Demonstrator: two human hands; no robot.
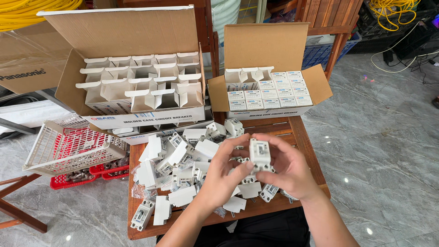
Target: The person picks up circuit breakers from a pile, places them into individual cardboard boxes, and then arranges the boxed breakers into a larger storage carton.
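Head view, looking down on a small wooden table (307, 151) on a grey marble floor. One white circuit breaker (259, 154) is held upright above the near middle of the table, between both hands. The left hand (226, 176) pinches its left side, thumb tip on the lower front face and fingers curled behind; the right hand (287, 167) cups its right side, fingertips at the upper edge. Neither hand is spread.

Beneath and left of the hands lies a loose heap of breakers and small white cartons (183, 164); the pieces overlap too much to count, and those under the hands are hidden. One breaker (142, 214) lies apart at the near left corner of the table.

Two open cardboard boxes stand at the far side. The large box (137, 77), far left, holds opened, empty-looking white cartons in four rows; it rests on a second, similar box whose contents are mostly hidden. The smaller box (274, 87), far right, holds closed cartons in four rows, with about three open ones at its far left.

Left of the table, one white plastic basket (59, 151) lies tilted over red baskets (87, 176); their count and contents are hard to make out. Yellow cable (27, 11) is cut off at both upper corners.
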